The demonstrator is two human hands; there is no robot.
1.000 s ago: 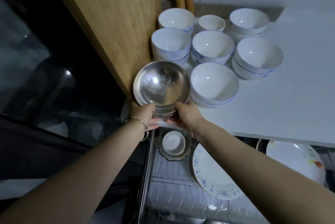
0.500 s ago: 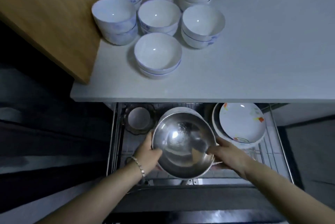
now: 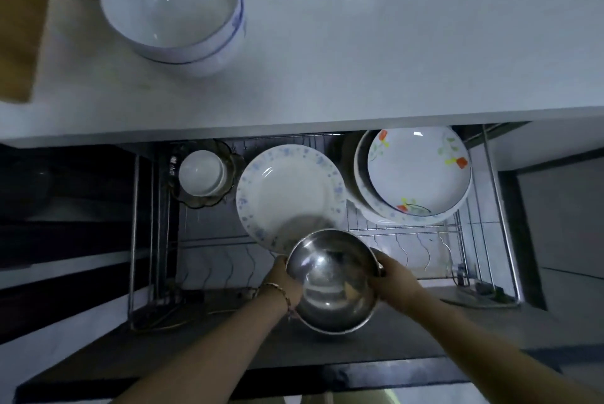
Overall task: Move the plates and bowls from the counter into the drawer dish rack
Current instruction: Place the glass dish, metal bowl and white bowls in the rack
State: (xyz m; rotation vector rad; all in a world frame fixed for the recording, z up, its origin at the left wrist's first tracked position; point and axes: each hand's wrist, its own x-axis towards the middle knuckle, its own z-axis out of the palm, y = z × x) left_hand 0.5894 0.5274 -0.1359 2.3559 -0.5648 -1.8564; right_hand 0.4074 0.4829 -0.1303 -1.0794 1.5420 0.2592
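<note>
Two hands hold a steel bowl over the front middle of the drawer dish rack. The left hand, a bracelet at its wrist, grips the bowl's left rim with curled fingers. The right hand clasps the right rim. The bowl's mouth faces up, and I cannot tell whether it touches the rack's wires. In the rack's middle a blue-speckled plate leans. At its back right stands a flowered plate, fronting a stack. At its back left a small white bowl sits in a dark glass dish. Above the rack, the counter bears stacked blue-trimmed bowls.
</note>
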